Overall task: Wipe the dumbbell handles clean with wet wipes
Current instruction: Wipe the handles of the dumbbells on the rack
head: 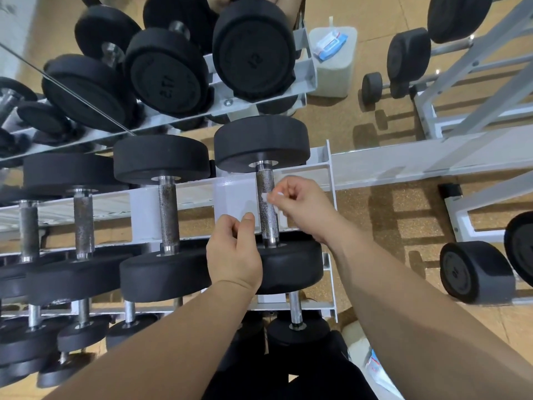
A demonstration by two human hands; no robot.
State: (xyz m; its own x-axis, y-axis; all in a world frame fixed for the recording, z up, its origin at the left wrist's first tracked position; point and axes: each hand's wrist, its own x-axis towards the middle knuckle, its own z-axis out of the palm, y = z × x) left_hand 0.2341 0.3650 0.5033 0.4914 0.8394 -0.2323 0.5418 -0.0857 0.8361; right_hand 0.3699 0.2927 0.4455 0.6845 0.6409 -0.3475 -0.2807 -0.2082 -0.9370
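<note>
**Wiping the end dumbbell (pixel 261 142)**

Seen from above, the right hand (pixel 302 203) pinches a wet wipe (pixel 266 197) against the handle (pixel 265 180), resting on its rack (pixel 328 163), to scrub it. The left hand (pixel 235 255) curls alongside, perhaps steadying; whether it holds anything, I cannot tell.

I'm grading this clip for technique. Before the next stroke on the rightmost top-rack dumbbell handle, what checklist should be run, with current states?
1. Right hand pinches the wipe: ok.
2. Wipe is touching the handle: ok.
3. Dumbbell is seated across the rack: ok.
4. Left hand is steadying the dumbbell: cannot tell. Its fingers curl beside the handle, but contact is unclear.
5. Handle is already clean along its length: cannot tell.
</note>
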